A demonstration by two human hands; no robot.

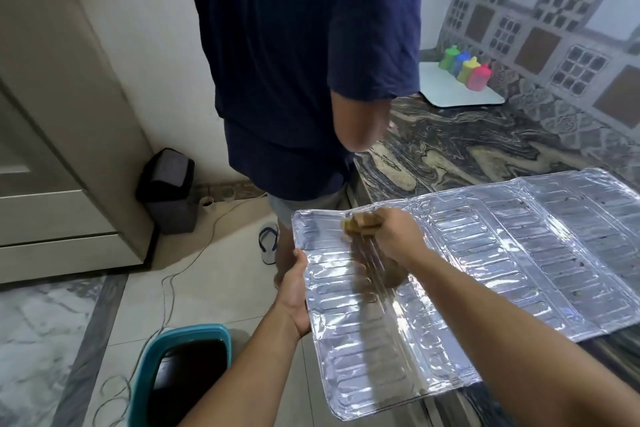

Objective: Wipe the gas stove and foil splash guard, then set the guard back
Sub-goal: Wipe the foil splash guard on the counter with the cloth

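The foil splash guard (pixel 467 274) lies unfolded on the marbled counter, its left panel jutting out over the floor. My left hand (pixel 296 291) grips that panel's left edge, thumb on top. My right hand (pixel 391 234) holds a yellowish sponge or cloth (pixel 360 222) against the foil near the panel's far edge; the hand and cloth are blurred. Small food specks dot the right panels. The gas stove is out of view.
Another person in a dark blue shirt (pixel 298 55) stands close beyond the foil, by the counter (pixel 467 149). A teal bin (pixel 180 374) sits on the floor below my left arm. Coloured bottles (pixel 465 68) stand on a white board at the back. Cables cross the floor.
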